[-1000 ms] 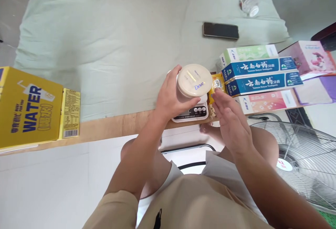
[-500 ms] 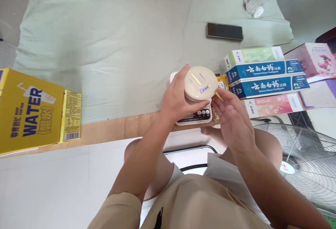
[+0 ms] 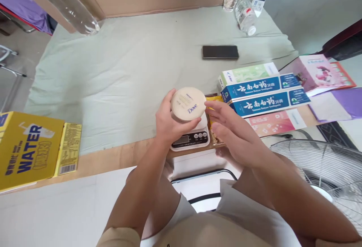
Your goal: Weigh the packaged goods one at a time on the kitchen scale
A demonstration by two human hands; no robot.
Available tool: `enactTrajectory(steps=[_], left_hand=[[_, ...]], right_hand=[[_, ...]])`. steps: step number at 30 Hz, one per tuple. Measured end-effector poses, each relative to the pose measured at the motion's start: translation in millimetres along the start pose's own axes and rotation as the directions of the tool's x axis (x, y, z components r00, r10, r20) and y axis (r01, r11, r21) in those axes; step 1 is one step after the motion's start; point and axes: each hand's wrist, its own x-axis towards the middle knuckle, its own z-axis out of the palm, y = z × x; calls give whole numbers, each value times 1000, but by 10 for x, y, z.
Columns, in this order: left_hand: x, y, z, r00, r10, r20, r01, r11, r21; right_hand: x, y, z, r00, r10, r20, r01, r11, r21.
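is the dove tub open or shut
Shut: the Dove tub has its printed lid across the whole top, with no opening showing, as the left hand grips its side.

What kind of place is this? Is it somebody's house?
Probably a room in a home, though I can't be sure. There's a cloth-covered table with toothpaste boxes on it, and a wire-caged fan near its front edge.

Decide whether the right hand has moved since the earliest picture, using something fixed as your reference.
Yes: judged against the digital scale, the right hand has shifted left, toward the Dove tub.
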Motion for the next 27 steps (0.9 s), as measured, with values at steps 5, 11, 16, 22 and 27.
enactTrajectory(steps=[5, 11, 16, 22, 27], left_hand=[[141, 138, 37, 994, 78, -77, -82, 995, -52], [317, 256, 101, 994, 107, -36, -108, 994, -30], [767, 64, 298, 998, 12, 57, -12, 1000, 0], [1330, -323, 698, 977, -71, 203, 67, 997, 27], [1375, -221, 875, 925, -225, 308, 178, 969, 172]], right_hand=[[160, -198, -347, 995, -35, 98, 49, 988, -145], [198, -119, -737, 995, -76, -72, 64, 986, -153], [248, 7, -998, 954, -40, -298, 15, 996, -84], [311, 30, -892, 941, -111, -319, 82, 991, -105], [304, 39, -856, 932, -134, -337, 96, 987, -128]])
